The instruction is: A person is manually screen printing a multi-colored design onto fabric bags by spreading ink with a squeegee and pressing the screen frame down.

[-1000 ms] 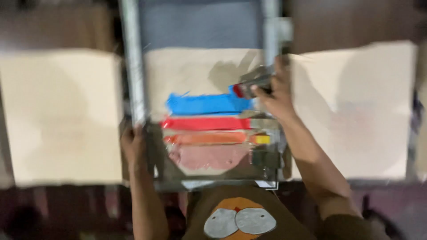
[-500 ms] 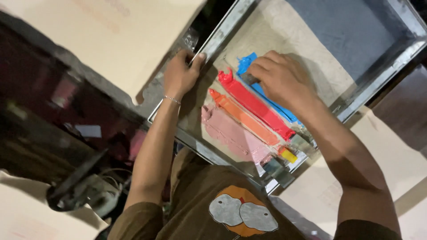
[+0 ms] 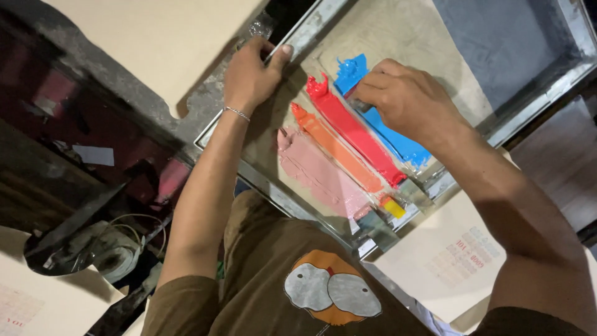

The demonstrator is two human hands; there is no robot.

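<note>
Since the earlier frame, the right hand (image 3: 407, 102) had shifted little, closed on a small tool over the blue ink (image 3: 388, 130); the left hand (image 3: 252, 74) gripped the screen frame (image 3: 311, 34), spreading apparently next.

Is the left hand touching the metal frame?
Touching. The head view shows the left hand gripping the edge of the metal frame, thumb pressed on top.
</note>
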